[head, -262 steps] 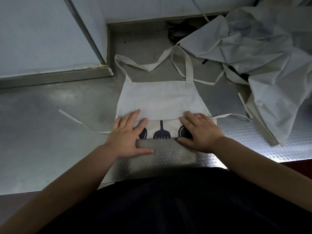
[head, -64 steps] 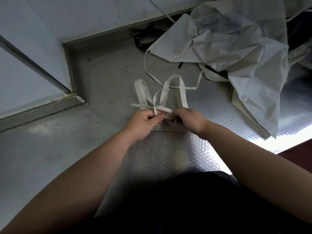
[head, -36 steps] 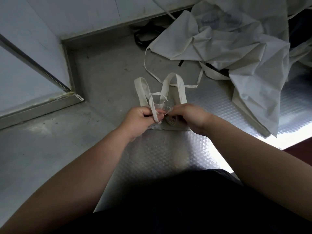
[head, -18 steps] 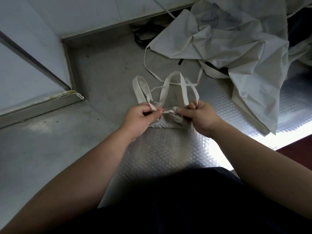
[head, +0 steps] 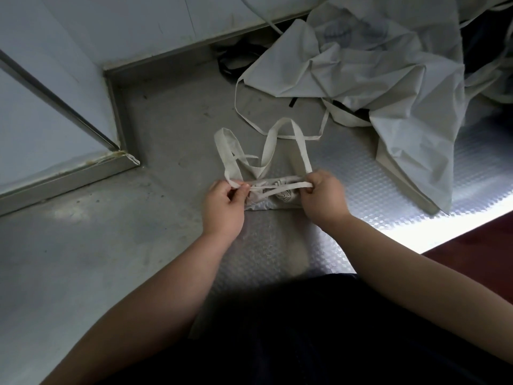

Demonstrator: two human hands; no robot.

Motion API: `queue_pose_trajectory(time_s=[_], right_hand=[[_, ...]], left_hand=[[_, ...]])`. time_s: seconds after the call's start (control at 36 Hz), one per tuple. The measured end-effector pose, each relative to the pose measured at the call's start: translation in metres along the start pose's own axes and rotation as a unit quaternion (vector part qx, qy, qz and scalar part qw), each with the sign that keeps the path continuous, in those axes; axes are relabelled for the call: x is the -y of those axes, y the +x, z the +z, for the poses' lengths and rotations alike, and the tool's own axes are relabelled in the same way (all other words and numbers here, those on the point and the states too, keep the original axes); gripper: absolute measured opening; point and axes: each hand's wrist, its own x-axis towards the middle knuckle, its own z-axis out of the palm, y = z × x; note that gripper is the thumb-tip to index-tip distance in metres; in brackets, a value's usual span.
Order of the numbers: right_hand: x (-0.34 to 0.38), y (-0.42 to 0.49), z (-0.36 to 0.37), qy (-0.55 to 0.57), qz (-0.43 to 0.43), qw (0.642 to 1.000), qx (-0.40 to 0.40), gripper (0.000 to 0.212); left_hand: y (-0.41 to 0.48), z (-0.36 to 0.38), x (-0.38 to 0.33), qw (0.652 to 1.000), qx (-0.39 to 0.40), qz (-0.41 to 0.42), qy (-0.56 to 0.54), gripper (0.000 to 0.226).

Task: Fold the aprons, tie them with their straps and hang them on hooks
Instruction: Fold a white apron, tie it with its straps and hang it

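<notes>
1. The fingers of the left hand [head: 223,205] are pinched tight on one end of a thin pale strap [head: 280,187], thumb against forefinger, the other fingers curled in.
2. The fingers of the right hand [head: 323,197] are closed on the other end of that strap, which runs taut and nearly level from one pinch to the other.
3. Just under the strap, between the two sets of fingers, lies the folded apron [head: 273,197], a small cream bundle resting on the metal counter [head: 138,245]; a second band of strap crosses it just beyond the taut one.
4. Beyond the fingers, away from the person, the apron's wider neck loops [head: 283,140] lie flat on the counter, one past the left hand, one arching between the two hands.
5. Further beyond the right fingers, and out to their right, a heap of loose aprons [head: 388,65] sits crumpled, well apart from the bundle; one of its thin ties [head: 241,112] trails toward the neck loops and passes under the arching one.
6. Far to the left of the left fingers, a wall panel [head: 41,120] meets the counter at a raised metal edge.
</notes>
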Motion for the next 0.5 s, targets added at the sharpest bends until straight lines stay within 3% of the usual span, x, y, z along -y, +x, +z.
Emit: queue_pose_trajectory(time_s=[0.19, 0.31, 0.44, 0.5], right_hand=[[-0.004, -0.005, 0.006, 0.070, 0.111, 0.991, -0.010, 0.016], [-0.006, -0.008, 0.006, 0.179, 0.203, 0.962, -0.041, 0.027], [-0.007, -0.005, 0.009, 0.261, 0.283, 0.920, -0.076, 0.016], [-0.007, -0.007, 0.009, 0.293, 0.288, 0.908, -0.081, 0.021]], left_hand=[[-0.003, -0.006, 0.002, 0.997, -0.031, -0.067, -0.002, 0.020], [-0.002, -0.008, 0.007, 0.992, -0.063, -0.103, 0.018, 0.031], [0.000, -0.013, 0.011, 0.991, -0.083, -0.078, 0.067, 0.020], [-0.003, -0.013, 0.013, 0.991, -0.085, -0.052, 0.089, 0.020]])
